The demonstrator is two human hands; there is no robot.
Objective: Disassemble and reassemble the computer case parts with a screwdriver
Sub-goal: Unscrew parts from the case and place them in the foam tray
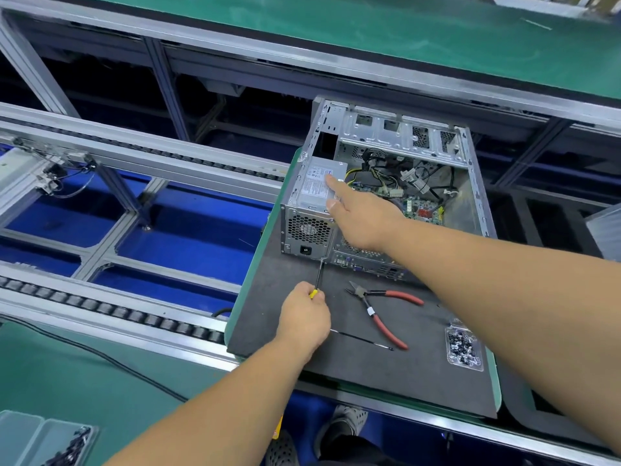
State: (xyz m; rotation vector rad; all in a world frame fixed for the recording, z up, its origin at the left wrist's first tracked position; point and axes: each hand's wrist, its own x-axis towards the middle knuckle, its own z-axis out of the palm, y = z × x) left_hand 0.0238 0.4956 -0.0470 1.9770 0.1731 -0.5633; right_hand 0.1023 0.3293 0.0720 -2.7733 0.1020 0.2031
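Silver steel computer case (470, 183) side's already off; left hand (304, 319) grips the yellow-handled screwdriver (318, 279) at a PSU screw, right hand (361, 215) flat, bracing the grey power supply (317, 186).

one computer case (386, 183), one screwdriver (319, 277), one pliers (379, 311)

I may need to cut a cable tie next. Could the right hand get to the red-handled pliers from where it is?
Probably yes. The right hand rests open on the power supply, holding nothing, and the pliers lie uncovered on the mat below its forearm.
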